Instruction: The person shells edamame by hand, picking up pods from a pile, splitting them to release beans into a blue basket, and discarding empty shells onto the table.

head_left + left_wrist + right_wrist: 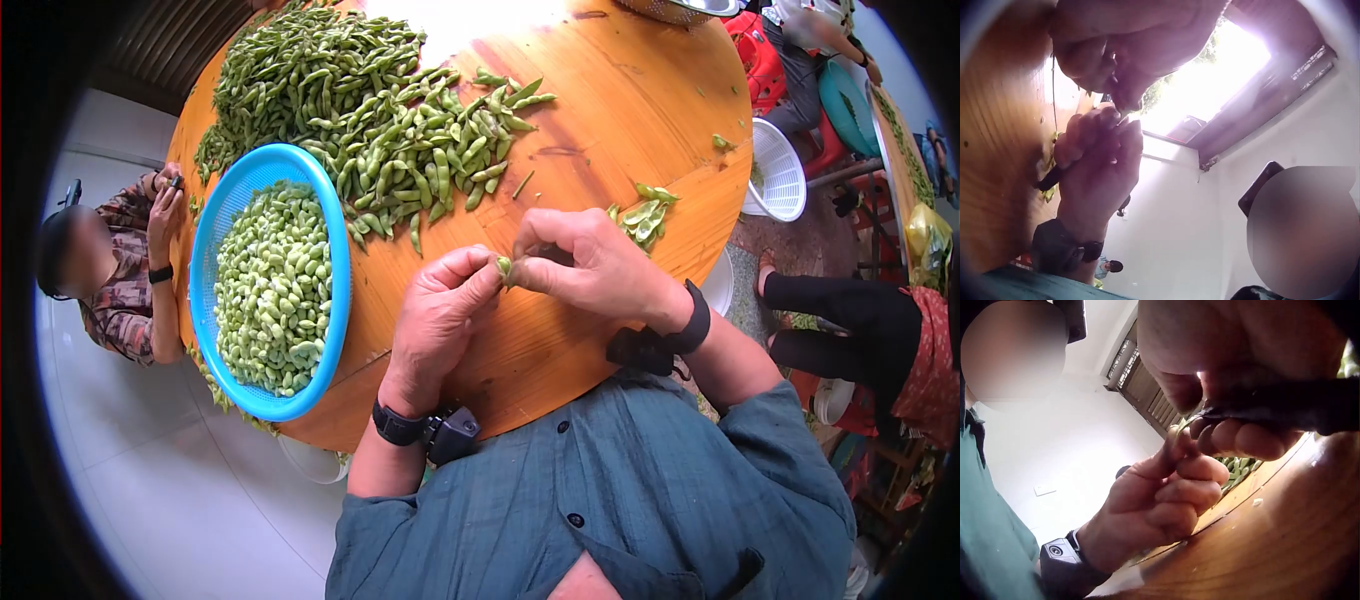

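In the head view both hands meet over the near edge of the table. My left hand (445,315) pinches a small green soybean pod (504,265) between thumb and forefinger. My right hand (592,265) is at the pod's other side, its thumb and fingertips right at it. A dark slim tool (1272,411) runs along the right hand's curled fingers in the right wrist view, its tip at the pod; its exact kind I cannot tell. A blue basket (342,290) of shelled green beans (275,290) stands to the left of the left hand.
A big heap of soybean pods (330,100) covers the far left of the round wooden table (640,100). Split husks (645,215) lie beyond the right hand. Another person (125,270) sits at the left; a white basket (780,170) stands off the table's right edge.
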### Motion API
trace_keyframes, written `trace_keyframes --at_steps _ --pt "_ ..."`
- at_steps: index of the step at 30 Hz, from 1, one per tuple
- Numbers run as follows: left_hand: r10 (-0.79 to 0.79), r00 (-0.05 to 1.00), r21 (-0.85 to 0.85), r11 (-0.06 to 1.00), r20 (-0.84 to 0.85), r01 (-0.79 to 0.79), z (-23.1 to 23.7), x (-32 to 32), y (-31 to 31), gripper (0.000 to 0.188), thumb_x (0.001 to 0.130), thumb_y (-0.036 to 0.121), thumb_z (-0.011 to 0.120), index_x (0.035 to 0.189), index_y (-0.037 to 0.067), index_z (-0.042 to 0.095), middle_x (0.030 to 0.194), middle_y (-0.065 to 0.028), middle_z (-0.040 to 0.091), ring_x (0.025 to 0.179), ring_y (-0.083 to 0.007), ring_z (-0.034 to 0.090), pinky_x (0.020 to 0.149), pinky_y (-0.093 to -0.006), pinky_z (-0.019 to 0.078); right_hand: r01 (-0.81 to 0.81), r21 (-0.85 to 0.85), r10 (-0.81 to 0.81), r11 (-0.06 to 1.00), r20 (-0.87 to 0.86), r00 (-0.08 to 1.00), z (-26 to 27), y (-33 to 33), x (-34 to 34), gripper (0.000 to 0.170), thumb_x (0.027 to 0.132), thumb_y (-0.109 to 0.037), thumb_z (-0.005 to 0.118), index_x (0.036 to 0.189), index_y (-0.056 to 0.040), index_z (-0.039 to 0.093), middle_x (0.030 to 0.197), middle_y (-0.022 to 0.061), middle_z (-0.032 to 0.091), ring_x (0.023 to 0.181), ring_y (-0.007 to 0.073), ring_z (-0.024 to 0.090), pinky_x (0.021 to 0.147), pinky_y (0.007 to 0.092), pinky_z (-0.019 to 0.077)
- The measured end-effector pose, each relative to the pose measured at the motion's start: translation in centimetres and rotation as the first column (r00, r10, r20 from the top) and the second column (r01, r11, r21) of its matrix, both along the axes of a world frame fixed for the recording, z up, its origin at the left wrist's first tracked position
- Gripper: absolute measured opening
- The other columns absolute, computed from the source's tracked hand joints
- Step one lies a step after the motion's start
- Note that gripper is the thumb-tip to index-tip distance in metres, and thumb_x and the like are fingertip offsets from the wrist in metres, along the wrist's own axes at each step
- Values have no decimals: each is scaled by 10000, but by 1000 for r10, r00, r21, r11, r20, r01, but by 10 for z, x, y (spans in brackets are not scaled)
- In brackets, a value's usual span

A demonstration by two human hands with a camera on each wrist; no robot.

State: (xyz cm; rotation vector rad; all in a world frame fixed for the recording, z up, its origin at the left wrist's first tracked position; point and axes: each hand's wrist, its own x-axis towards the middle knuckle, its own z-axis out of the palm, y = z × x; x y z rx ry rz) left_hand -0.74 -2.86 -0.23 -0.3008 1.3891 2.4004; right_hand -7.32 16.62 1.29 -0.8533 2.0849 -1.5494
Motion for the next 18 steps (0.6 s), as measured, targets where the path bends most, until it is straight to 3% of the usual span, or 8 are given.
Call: trace_keyframes --at_steps 2,5,9,11,14,18 --pt "-36 999 50 998 40 34 0 -1 -2 154 950 162 635 1019 25 637 718 74 525 553 1 369 468 -164 274 133 -122 -141 984 -53 989 1 -5 5 136 848 -129 697 873 -8 639 734 105 625 669 195 622 625 321 495" --pt "-106 990 139 986 93 92 -3 -3 -6 155 949 164 638 1010 22 637 718 71 531 538 -1 368 458 -163 273 111 -243 -131 964 -65 989 -4 -8 9 116 797 -47 722 892 -16 663 776 100 648 679 201 630 634 316 504" --pt "-101 989 183 980 107 80 -3 -3 -2 161 946 179 645 981 23 637 718 67 538 523 0 367 445 -163 266 143 -191 -183 971 -209 961 -1 -8 8 102 781 -24 718 868 -19 665 781 110 657 683 228 641 637 326 512" --pt "1 993 16 1000 120 -3 2 -1 5 190 956 218 633 961 28 632 705 68 534 509 3 360 433 -166 254 179 -141 -211 974 -261 942 -3 -8 8 104 770 -29 723 848 -12 657 783 120 659 694 249 648 626 337 514" --pt "-20 996 -93 995 90 28 4 2 7 217 971 252 612 945 37 630 722 59 555 508 7 360 432 -165 250 215 -142 -246 966 -265 932 -6 -10 9 91 780 -43 714 821 -12 639 760 120 643 706 264 649 614 347 515" --pt "-22 994 -94 995 103 32 6 2 10 226 984 266 589 941 47 627 745 43 581 501 8 353 431 -163 246 228 -72 -237 971 -411 880 -9 -10 9 92 783 -54 702 806 -21 619 745 123 629 705 279 646 611 358 516"
